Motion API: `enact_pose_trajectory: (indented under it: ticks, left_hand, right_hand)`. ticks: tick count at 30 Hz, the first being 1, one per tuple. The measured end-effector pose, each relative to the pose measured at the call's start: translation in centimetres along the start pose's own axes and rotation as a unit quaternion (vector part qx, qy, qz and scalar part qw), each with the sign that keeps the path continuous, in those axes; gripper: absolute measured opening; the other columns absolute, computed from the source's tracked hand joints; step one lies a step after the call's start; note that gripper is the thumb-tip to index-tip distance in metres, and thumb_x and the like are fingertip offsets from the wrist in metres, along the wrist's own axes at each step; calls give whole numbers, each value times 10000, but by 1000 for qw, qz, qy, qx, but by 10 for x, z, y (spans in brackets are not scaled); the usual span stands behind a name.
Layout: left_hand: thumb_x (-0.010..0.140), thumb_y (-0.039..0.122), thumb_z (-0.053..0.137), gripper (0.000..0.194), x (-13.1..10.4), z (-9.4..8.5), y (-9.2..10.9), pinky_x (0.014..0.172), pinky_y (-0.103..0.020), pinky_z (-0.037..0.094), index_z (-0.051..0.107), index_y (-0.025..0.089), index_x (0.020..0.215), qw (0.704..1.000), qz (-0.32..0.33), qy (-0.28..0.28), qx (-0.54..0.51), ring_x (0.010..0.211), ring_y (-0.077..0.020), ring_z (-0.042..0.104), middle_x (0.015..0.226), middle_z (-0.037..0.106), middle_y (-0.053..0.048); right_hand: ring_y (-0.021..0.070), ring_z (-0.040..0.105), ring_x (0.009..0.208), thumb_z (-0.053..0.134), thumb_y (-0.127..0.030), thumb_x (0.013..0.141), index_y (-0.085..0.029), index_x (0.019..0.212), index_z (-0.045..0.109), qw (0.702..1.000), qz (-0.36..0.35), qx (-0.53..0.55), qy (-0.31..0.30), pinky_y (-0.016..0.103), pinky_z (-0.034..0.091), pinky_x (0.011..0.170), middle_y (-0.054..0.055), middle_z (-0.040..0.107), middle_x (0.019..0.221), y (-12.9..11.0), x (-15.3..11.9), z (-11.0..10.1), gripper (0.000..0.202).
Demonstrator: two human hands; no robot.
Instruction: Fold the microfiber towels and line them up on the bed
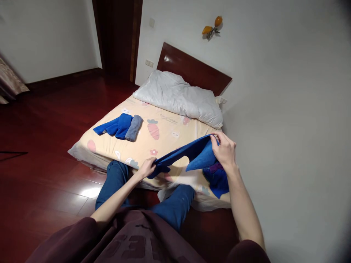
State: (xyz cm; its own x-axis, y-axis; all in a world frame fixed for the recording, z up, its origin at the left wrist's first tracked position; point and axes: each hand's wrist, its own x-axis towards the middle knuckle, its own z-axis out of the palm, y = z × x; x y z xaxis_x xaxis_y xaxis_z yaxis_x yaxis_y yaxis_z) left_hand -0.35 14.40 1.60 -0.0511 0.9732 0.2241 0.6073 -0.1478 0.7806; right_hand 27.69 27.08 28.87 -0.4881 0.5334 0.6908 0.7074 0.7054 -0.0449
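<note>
A blue towel (182, 149) is stretched at a slant between my two hands, above the near part of the bed. My left hand (147, 168) grips its lower left end, fingers closed. At the upper right end, my right hand (225, 148) pinches the edge between thumb and fingers, and a pointed corner hangs down beside it. Beneath my right hand, a crumpled dark blue and purple cloth (219, 182) lies on the bed, partly covered by my forearm. Farther left on the sheet are a folded blue towel (124, 126) and, touching it, a rolled grey towel (134, 128).
The bed (170, 133) has a cream patterned sheet, with a bunched white quilt (181, 95) against the dark wooden headboard (192, 67). My legs (175, 204) stand at its near edge. A white wall (285, 120) runs along the right; dark red flooring (55, 135) extends left.
</note>
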Motion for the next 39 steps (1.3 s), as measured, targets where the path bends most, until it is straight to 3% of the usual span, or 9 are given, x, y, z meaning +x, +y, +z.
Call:
enact_pose_trajectory:
  ticks: [7, 11, 14, 20, 25, 28, 31, 35, 39]
  left_hand:
    - [790, 101, 479, 128, -28, -31, -52, 795, -308, 463, 557, 201, 805, 992, -68, -53, 87, 795, -209, 603, 841, 608, -63]
    - [813, 147, 459, 187, -36, -63, -76, 830, -317, 482, 629, 185, 881, 990, -107, -3, 94, 822, -218, 626, 866, 664, -84]
    - [858, 208, 446, 266, -28, -104, -83, 810, -311, 495, 664, 165, 1003, 985, -134, 54, 96, 790, -207, 636, 932, 713, -97]
    - [952, 308, 452, 343, 5, -200, -59, 849, -278, 477, 700, 134, 1112, 958, -134, 200, 158, 872, -200, 639, 1064, 746, -107]
    - [1004, 411, 490, 397, 14, -252, -25, 852, -239, 440, 725, 126, 1150, 910, -129, 308, 247, 910, -148, 583, 1047, 735, -51]
    - [1034, 410, 457, 414, 8, -268, -15, 871, -220, 429, 728, 125, 1164, 893, -122, 342, 267, 959, -122, 597, 1116, 740, -43]
    - [1034, 409, 448, 434, -2, -275, -20, 847, -211, 453, 721, 102, 1174, 893, -120, 350, 255, 917, -111, 630, 1108, 749, -49]
    - [999, 518, 453, 482, -15, -272, -40, 850, -232, 493, 746, 155, 1118, 893, -132, 342, 263, 890, -122, 670, 1023, 771, -22]
    - [960, 582, 457, 490, -19, -266, -52, 844, -254, 524, 761, 212, 1065, 886, -125, 351, 276, 883, -136, 697, 1045, 786, 0]
  right_hand:
    - [251, 709, 903, 462, -390, 1043, -194, 1060, 697, 998, 8, -61, -23, 315, 492, 755, 125, 756, 1029, 31, -21, -1, 307]
    - [262, 704, 876, 449, -422, 1039, -184, 1062, 677, 996, 68, -51, 11, 328, 497, 751, 137, 749, 981, 50, -26, 6, 330]
    - [260, 698, 844, 448, -458, 1031, -177, 1063, 678, 994, 101, -36, 23, 334, 499, 760, 131, 745, 933, 69, -28, 15, 364]
    - [246, 682, 796, 533, -548, 975, -189, 947, 719, 990, 103, 33, -94, 341, 505, 757, 104, 745, 868, 107, -49, 36, 404]
    - [232, 673, 749, 643, -576, 891, -203, 828, 746, 961, 107, 144, -212, 336, 516, 710, 80, 736, 818, 103, -97, 59, 392]
    - [236, 656, 718, 714, -584, 825, -203, 767, 744, 936, 125, 195, -265, 344, 519, 684, 80, 713, 773, 89, -137, 77, 387]
    - [241, 654, 744, 721, -578, 808, -198, 751, 741, 902, 142, 237, -331, 350, 522, 701, 90, 714, 811, 79, -178, 93, 385]
    - [229, 637, 728, 721, -487, 802, -184, 756, 741, 864, 185, 257, -391, 326, 501, 652, 97, 723, 841, 78, -223, 105, 307]
    - [218, 645, 696, 684, -326, 815, -179, 795, 755, 853, 263, 227, -390, 308, 505, 665, 74, 735, 747, 90, -248, 106, 165]
